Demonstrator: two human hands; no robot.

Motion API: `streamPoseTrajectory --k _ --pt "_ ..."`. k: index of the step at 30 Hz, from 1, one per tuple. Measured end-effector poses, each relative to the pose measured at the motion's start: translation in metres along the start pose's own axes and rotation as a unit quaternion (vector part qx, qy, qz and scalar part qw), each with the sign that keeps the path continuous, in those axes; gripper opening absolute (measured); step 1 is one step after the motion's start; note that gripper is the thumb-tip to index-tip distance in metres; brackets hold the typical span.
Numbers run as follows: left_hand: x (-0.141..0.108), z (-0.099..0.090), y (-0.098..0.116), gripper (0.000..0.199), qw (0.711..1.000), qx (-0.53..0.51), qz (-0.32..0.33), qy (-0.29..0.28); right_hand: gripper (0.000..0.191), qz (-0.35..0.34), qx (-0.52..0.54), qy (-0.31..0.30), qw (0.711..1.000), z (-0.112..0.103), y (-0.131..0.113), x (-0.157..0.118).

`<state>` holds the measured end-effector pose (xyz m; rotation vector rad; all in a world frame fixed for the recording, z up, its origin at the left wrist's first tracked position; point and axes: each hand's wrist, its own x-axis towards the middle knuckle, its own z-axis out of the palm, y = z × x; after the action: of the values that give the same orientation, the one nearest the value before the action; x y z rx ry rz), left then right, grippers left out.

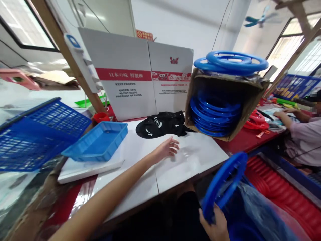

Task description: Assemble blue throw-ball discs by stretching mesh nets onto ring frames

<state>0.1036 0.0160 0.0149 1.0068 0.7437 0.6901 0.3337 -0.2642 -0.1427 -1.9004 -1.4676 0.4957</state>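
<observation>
Over the white work surface [140,174], my left hand [167,149] hangs with its fingers apart and nothing in it. Just beyond it lies a black cloth item [160,125] with white print. My right hand [215,223] is low at the right, beside the table's front edge, its fingers wrapped round the lower end of a blue plastic ring [209,187], which is tilted up on edge. Behind, a cardboard box [250,103] open toward me holds several stacked blue rings [213,117], and more blue rings [238,63] lie on top of it.
A blue tray [100,142] and a blue crate [42,134] stand at the left. Printed white cardboard [125,77] rises behind the table. Red rings [283,190] fill a container at the lower right. A person [303,134] sits at the far right.
</observation>
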Motion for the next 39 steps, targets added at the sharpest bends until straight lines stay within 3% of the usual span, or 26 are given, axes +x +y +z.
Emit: streamPoseTrajectory --k 3,5,7,11,13,15,16,18,20,21,22,24,27,33,36,39 --pt "-0.02 -0.036 -0.002 0.07 0.999 -0.031 0.015 -0.022 0.038 -0.164 -0.102 -0.086 0.977 -0.012 -0.072 0.047" --pt "-0.033 -0.053 0.003 0.077 0.999 0.015 0.045 -0.009 0.042 -0.181 -0.206 -0.166 0.947 -0.01 -0.126 0.067" --pt "-0.041 -0.062 0.009 0.079 0.989 0.139 0.051 0.028 0.039 -0.169 -0.273 -0.236 0.917 -0.002 -0.176 0.077" --pt "-0.041 -0.067 0.005 0.072 0.893 0.431 0.069 0.113 0.053 -0.212 -0.276 -0.36 0.866 0.007 -0.244 0.098" --pt "-0.039 -0.067 -0.001 0.069 0.852 0.501 0.088 0.12 0.061 -0.261 -0.252 -0.461 0.81 -0.001 -0.263 0.126" --pt "-0.04 -0.066 -0.006 0.072 0.812 0.565 0.104 0.101 0.041 -0.335 -0.195 -0.554 0.737 -0.009 -0.277 0.17" --pt "-0.042 -0.065 -0.006 0.072 0.785 0.603 0.108 0.091 0.028 -0.359 -0.145 -0.544 0.745 -0.01 -0.283 0.196" --pt "-0.046 -0.063 -0.005 0.07 0.734 0.667 0.107 0.075 0.018 -0.346 -0.105 -0.419 0.833 0.001 -0.29 0.252" --pt "-0.05 -0.061 -0.001 0.066 0.693 0.712 0.092 0.069 0.019 -0.324 -0.106 -0.305 0.889 0.026 -0.288 0.302" --pt "-0.051 -0.059 0.001 0.066 0.674 0.731 0.081 0.072 0.01 -0.303 -0.101 -0.232 0.919 0.042 -0.284 0.322" --pt "-0.052 -0.057 0.002 0.067 0.656 0.748 0.068 0.075 0.003 -0.298 -0.094 -0.218 0.925 0.057 -0.278 0.338" --pt "-0.054 -0.054 0.003 0.07 0.629 0.771 0.043 0.085 0.01 -0.302 -0.068 -0.22 0.925 0.082 -0.264 0.358" --pt "-0.054 -0.053 0.003 0.072 0.616 0.782 0.027 0.09 0.012 -0.31 0.002 -0.212 0.927 0.09 -0.238 0.369" --pt "-0.054 -0.057 0.007 0.072 0.622 0.777 0.027 0.095 0.04 -0.271 0.143 -0.055 0.95 0.035 -0.203 0.391" --pt "-0.055 -0.059 0.01 0.069 0.629 0.772 0.024 0.092 0.038 -0.266 0.177 0.01 0.947 0.015 -0.201 0.396" --pt "-0.055 -0.062 0.011 0.063 0.631 0.77 0.029 0.087 0.033 -0.255 0.261 0.11 0.925 0.011 -0.208 0.392"
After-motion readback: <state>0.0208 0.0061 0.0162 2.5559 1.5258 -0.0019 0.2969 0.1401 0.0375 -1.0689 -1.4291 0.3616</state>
